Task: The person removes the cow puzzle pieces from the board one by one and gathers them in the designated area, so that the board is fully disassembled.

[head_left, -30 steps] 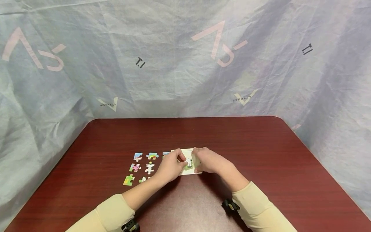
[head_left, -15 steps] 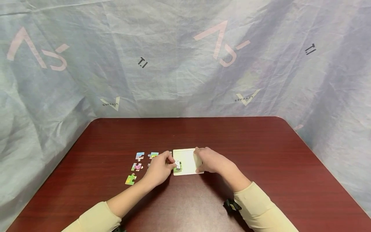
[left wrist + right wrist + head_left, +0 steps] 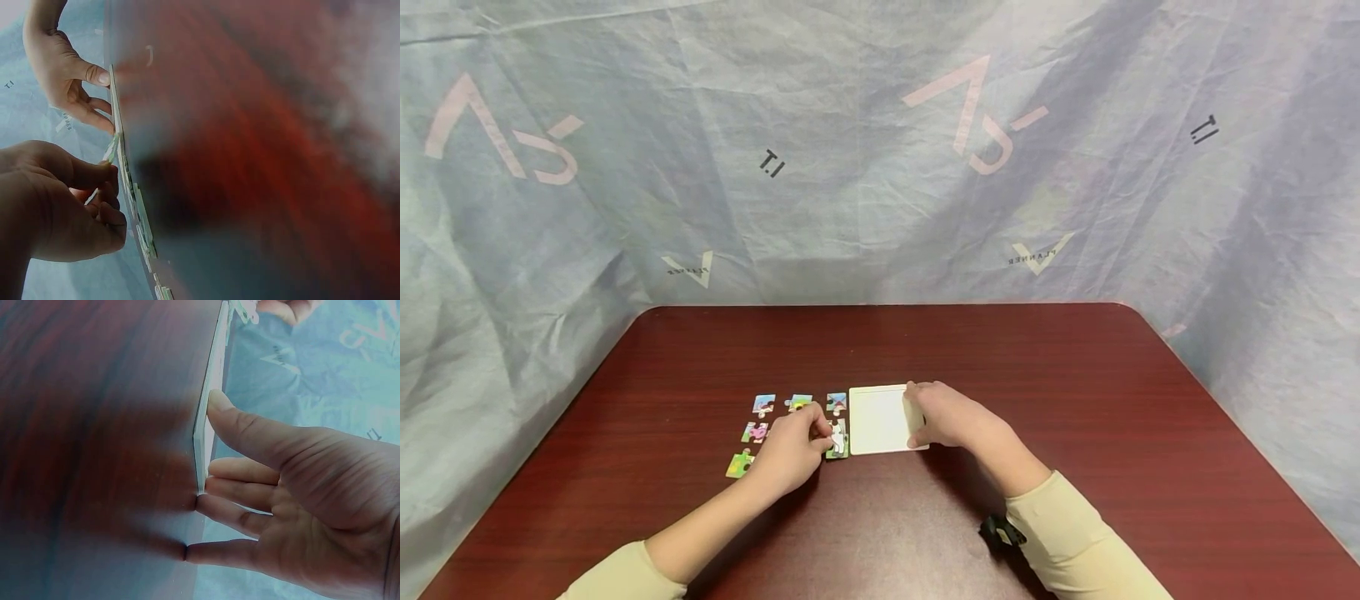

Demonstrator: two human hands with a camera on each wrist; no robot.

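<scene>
My left hand [image 3: 790, 447] pinches a jigsaw puzzle piece [image 3: 838, 442] between thumb and forefinger, just left of a pale square puzzle tray [image 3: 880, 422]. The piece shows a white figure on green; in the left wrist view it is tilted and seen nearly edge-on. At the tray's right side rests my right hand [image 3: 953, 417], fingers fairly straight. Its thumb touches the tray's edge in the right wrist view, and some fingertips reach the table. Several other puzzle pieces lie left of the tray, among them a blue one [image 3: 837, 403] and a green one [image 3: 741, 463]. My left hand hides part of this group.
All of this is on a dark red wooden table [image 3: 1075, 400]. Behind and beside it hangs a grey printed cloth [image 3: 850, 208]. A black device [image 3: 1002, 531] is strapped at the right sleeve.
My left hand has carried the puzzle piece leftward from over the tray to beside its left edge, baring the tray's inside. My right hand has stayed at the tray's right side.
</scene>
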